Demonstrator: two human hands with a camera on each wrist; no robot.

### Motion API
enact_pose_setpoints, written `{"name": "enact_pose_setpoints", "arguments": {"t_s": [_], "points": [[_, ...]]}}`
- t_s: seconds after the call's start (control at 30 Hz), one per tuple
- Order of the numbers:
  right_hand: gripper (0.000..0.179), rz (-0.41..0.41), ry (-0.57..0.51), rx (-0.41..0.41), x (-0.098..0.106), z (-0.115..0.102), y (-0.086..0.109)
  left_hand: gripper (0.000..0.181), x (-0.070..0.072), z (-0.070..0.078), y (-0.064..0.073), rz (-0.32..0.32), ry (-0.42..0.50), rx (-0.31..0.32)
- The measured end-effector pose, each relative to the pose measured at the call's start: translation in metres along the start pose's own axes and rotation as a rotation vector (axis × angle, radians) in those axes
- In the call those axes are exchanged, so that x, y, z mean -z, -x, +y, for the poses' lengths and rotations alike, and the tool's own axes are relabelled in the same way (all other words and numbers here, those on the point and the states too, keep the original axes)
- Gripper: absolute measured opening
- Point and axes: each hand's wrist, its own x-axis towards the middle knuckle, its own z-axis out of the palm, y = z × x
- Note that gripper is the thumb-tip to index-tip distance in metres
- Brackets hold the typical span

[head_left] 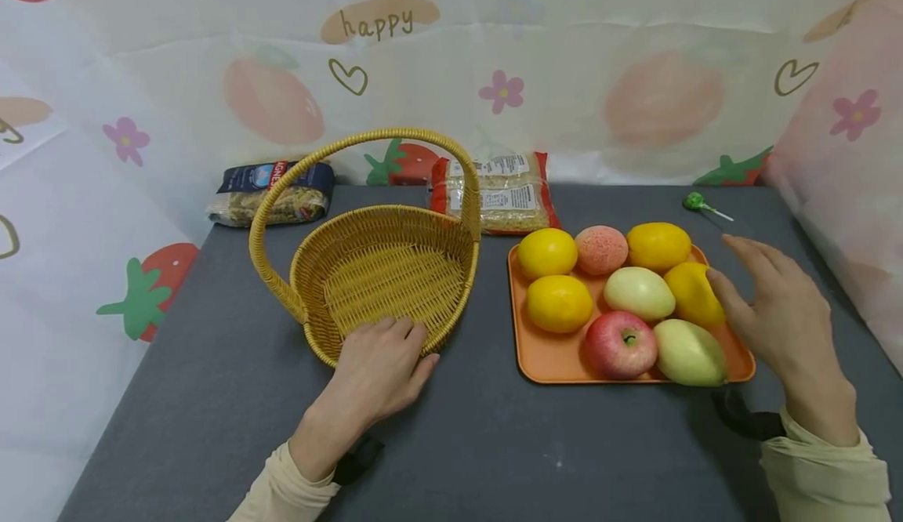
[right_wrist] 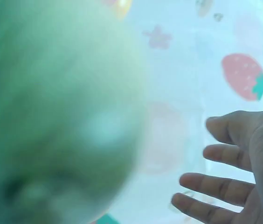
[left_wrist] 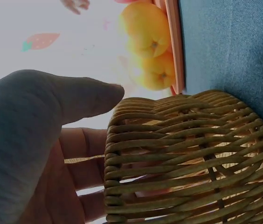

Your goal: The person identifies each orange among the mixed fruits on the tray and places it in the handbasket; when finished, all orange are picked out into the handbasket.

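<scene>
My left hand grips the near rim of a round yellow wicker basket with a tall arched handle. In the left wrist view, the thumb lies outside the woven wall and the fingers reach inside. My right hand hovers at the right side of an orange tray, fingers spread and holding nothing. Closest to it is a yellow fruit. Also on the tray are a red apple, a pale green pear-like fruit, a paler one, a pink rough fruit and several lemon-like fruits.
Behind the basket lie a dark-blue-labelled pasta bag and a clear bag with red ends. A green lollipop lies at the back right. Printed cloth hangs behind the grey table.
</scene>
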Motion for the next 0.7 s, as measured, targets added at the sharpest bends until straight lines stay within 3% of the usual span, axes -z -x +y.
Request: {"name": "enact_pose_setpoints", "arguments": {"t_s": [0.17,0.27,0.7], "points": [[0.057,-0.240,0.015,-0.125,-0.005,0.019,-0.002,0.026,0.000,0.000,0.000,0.020,0.004,-0.015],[0.062,-0.325,0.022,-0.153,-0.009,0.028,-0.003,0.027,-0.001,0.000,0.000,0.030,0.013,-0.021],[0.074,-0.509,0.020,-0.172,-0.020,0.042,-0.004,0.026,0.001,0.001,-0.001,0.035,0.007,-0.025]]}}
